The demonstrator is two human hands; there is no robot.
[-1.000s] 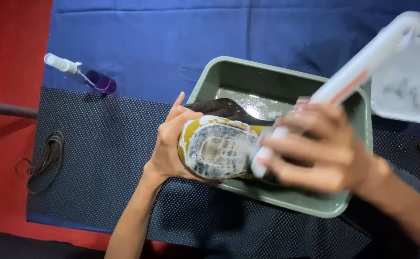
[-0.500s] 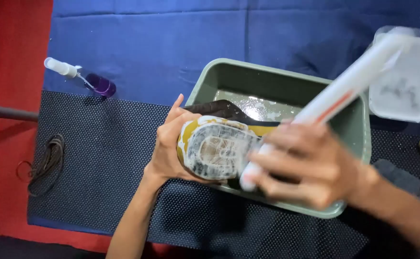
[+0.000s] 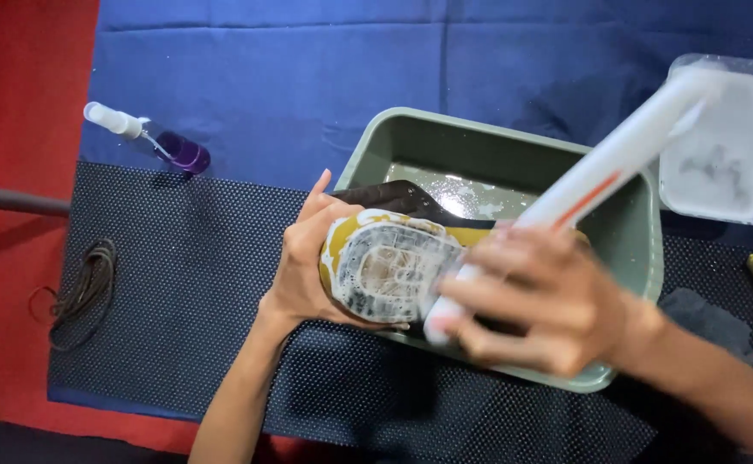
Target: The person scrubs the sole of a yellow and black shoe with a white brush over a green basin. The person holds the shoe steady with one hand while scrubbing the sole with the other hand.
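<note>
My left hand [image 3: 309,265] grips a shoe [image 3: 391,265] sole-up over the near edge of a grey-green tub [image 3: 630,249]. The sole is yellow-rimmed and covered in white foam. My right hand [image 3: 538,302] is closed around the lower end of a long white brush handle [image 3: 617,163] with an orange stripe. The handle's lower end rests against the soapy sole, and its upper end points toward the back right. The brush head is hidden by my fingers.
A clear plastic container [image 3: 724,142] with milky water stands at the back right. A small spray bottle [image 3: 149,137] of purple liquid lies at the back left. Dark laces [image 3: 84,292] lie coiled on the black dotted mat [image 3: 179,292]. A dark cloth [image 3: 707,322] lies at the right.
My right hand has slid the brush down and leftward along the sole. My left hand and the shoe have barely moved.
</note>
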